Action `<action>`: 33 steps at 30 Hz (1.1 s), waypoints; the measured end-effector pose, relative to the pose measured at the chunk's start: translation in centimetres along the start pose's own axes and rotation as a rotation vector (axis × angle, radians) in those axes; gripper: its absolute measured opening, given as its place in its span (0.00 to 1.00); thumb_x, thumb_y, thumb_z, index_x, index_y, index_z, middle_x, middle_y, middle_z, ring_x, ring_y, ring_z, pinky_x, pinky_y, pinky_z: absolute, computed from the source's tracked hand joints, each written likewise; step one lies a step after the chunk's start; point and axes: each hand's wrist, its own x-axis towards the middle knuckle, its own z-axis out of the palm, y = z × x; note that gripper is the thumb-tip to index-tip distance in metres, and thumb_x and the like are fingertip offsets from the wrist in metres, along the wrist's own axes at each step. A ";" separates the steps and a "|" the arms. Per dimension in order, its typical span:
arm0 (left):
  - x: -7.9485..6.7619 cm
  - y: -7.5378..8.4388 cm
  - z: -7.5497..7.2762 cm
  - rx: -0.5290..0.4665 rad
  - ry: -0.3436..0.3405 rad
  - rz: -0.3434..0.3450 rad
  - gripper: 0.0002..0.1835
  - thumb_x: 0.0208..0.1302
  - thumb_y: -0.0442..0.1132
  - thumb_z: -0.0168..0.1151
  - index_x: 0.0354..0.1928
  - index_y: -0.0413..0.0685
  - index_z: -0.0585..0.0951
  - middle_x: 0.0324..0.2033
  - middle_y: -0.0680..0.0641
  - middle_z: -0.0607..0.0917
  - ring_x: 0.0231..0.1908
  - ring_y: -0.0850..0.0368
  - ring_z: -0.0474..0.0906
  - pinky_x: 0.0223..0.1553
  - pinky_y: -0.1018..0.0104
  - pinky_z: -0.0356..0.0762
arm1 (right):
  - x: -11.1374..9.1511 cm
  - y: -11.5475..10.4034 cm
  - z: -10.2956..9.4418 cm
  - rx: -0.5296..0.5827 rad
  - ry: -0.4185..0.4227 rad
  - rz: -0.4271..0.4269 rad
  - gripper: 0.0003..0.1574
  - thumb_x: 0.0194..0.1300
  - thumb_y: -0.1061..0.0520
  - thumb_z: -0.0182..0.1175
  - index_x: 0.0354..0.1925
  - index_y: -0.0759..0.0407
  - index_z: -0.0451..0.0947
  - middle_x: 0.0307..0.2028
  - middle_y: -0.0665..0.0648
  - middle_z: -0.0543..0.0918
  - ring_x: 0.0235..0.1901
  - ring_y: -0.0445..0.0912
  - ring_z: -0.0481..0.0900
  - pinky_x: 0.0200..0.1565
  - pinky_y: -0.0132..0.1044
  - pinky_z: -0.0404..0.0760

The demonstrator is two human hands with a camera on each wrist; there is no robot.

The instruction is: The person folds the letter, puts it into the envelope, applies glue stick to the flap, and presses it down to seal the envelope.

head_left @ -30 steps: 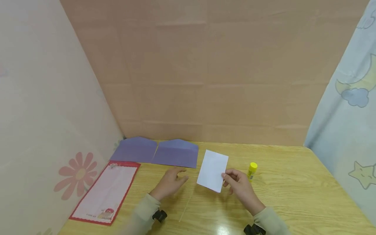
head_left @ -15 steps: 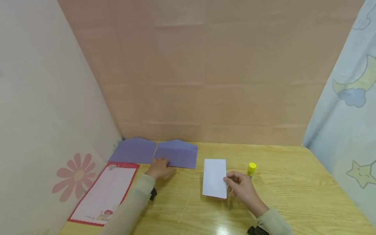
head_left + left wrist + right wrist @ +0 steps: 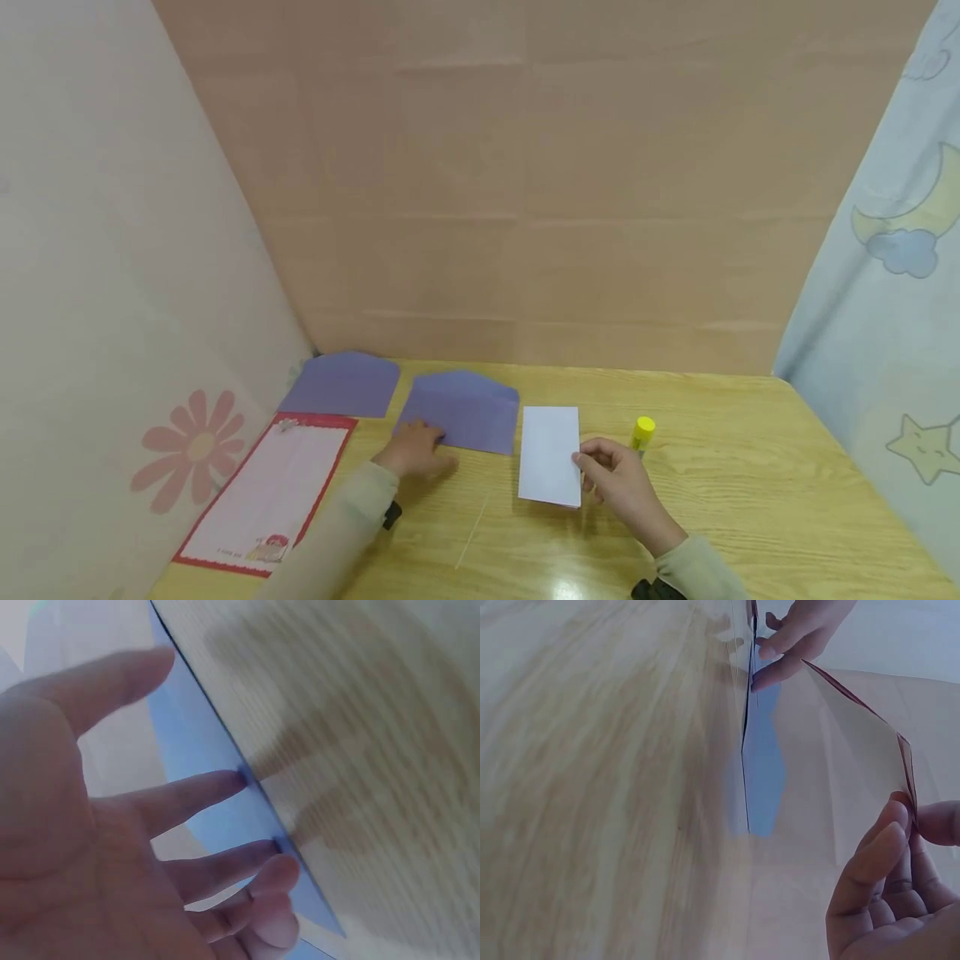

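Envelope (image 3: 472, 410) is lying just left of the paper (image 3: 549, 454), its near-left corner hiding behind the left hand (image 3: 411, 451), whose fingers are standing apart, two tips touching its edge. Right hand (image 3: 617, 482) is pinching the paper's right edge, partly hiding the glue (image 3: 643, 429); the right wrist view is cutting off that thumb.

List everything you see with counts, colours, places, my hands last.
table: one, pale wood, underneath
envelopes: two, purple, table's back left
sheet: one, pink, red-bordered, table's left
folded paper: one, white, right of envelopes
capped tube: one, yellow-topped, right of folded paper
thin line: one, pale, on table
backdrop: one, brown, behind
patterned hangings: two, pale, either side
wrist cameras: two, black, on arms
sleeves: two, beige, on arms
left hand: one, touching nearer envelope
right hand: one, pinching folded paper
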 end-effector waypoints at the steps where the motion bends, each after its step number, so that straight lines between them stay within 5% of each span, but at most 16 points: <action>1: -0.3 0.3 0.0 0.007 -0.013 0.007 0.36 0.60 0.55 0.68 0.63 0.37 0.77 0.60 0.31 0.73 0.61 0.31 0.66 0.60 0.36 0.69 | 0.0 0.1 0.0 0.000 0.001 -0.003 0.12 0.70 0.60 0.62 0.44 0.69 0.78 0.28 0.57 0.80 0.24 0.45 0.77 0.23 0.36 0.78; 8: -3.2 2.6 0.4 0.059 -0.066 0.061 0.37 0.53 0.54 0.74 0.61 0.38 0.78 0.53 0.35 0.75 0.55 0.37 0.67 0.55 0.41 0.74 | 0.1 0.5 -0.2 -0.008 0.017 -0.012 0.11 0.69 0.60 0.62 0.44 0.69 0.79 0.28 0.56 0.80 0.24 0.45 0.77 0.22 0.36 0.77; 22: -7.8 6.9 3.0 0.312 -0.057 0.168 0.40 0.43 0.61 0.76 0.58 0.46 0.82 0.46 0.39 0.78 0.48 0.44 0.72 0.43 0.53 0.78 | 0.1 0.7 -0.3 -0.008 0.029 0.001 0.11 0.68 0.61 0.63 0.43 0.70 0.80 0.28 0.57 0.80 0.23 0.45 0.77 0.21 0.35 0.76; 33: -9.5 8.9 4.1 0.302 -0.076 0.232 0.31 0.40 0.56 0.75 0.49 0.52 0.82 0.37 0.50 0.73 0.40 0.56 0.67 0.36 0.60 0.71 | 0.1 1.2 -0.3 -0.045 0.038 0.016 0.11 0.68 0.60 0.64 0.43 0.68 0.80 0.28 0.56 0.81 0.23 0.45 0.77 0.21 0.36 0.76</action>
